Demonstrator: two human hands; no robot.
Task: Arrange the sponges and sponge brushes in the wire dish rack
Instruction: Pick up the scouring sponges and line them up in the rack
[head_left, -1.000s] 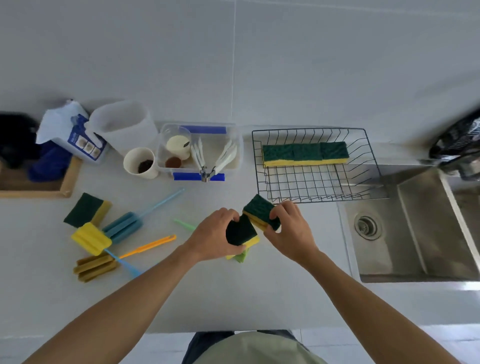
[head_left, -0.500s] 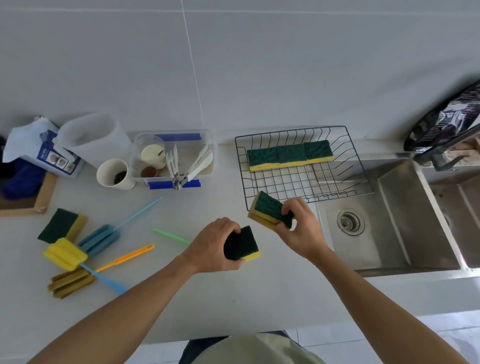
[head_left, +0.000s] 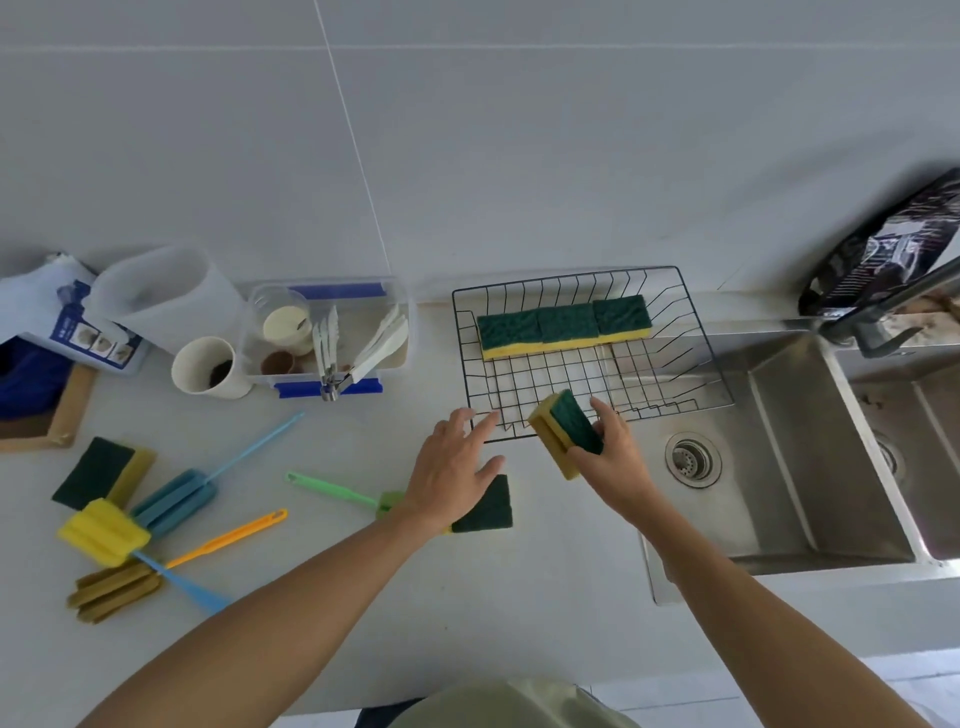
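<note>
One sponge let go, one carried to the rack

The left hand (head_left: 457, 470) has let go of its green and yellow sponge (head_left: 485, 506), which now lies flat on the white surface (head_left: 311, 649) under the open, spread fingers. The right hand (head_left: 610, 457) is clamped on a second green and yellow sponge (head_left: 563, 431), tilted at the near edge of the black wire dish rack (head_left: 670, 317). Three sponges (head_left: 563, 325) line the rack's far side; the middle is free.

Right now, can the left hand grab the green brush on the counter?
Probably yes. The left hand is open and holds nothing, and the green brush lies just beside its wrist on the counter with nothing on top.
</note>
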